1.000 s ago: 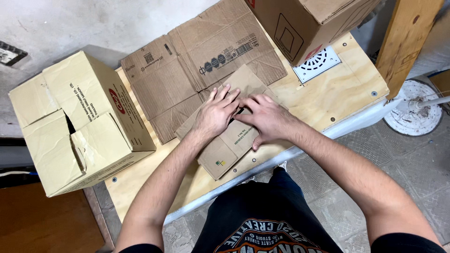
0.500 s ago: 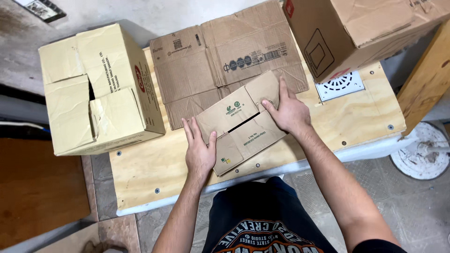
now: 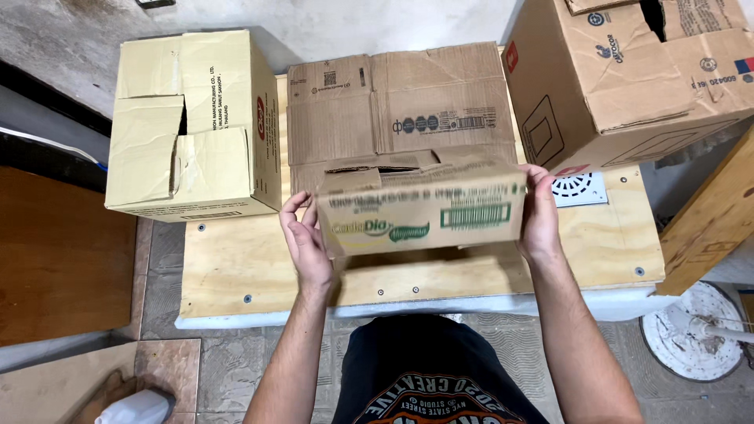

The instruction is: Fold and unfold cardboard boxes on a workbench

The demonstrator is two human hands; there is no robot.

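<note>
Cardboard carton [image 3: 420, 208], squared up and lifted off the plywood table [image 3: 236, 267], sits clamped between left hand [image 3: 308, 243] and right hand [image 3: 540, 216]; folding its flaps shut looks due next.

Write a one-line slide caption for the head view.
Both hands, left hand and right hand, hold a small cardboard box above a plywood table, a flattened carton lying behind it.

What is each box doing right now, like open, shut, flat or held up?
Small box: opened up into shape, held above the table between left hand and right hand.
Flat box: folded flat, lying on the wooden table.
Pale box: top flaps folded shut, a bit crumpled.
Big brown box: flaps partly open, dark gap showing.
</note>
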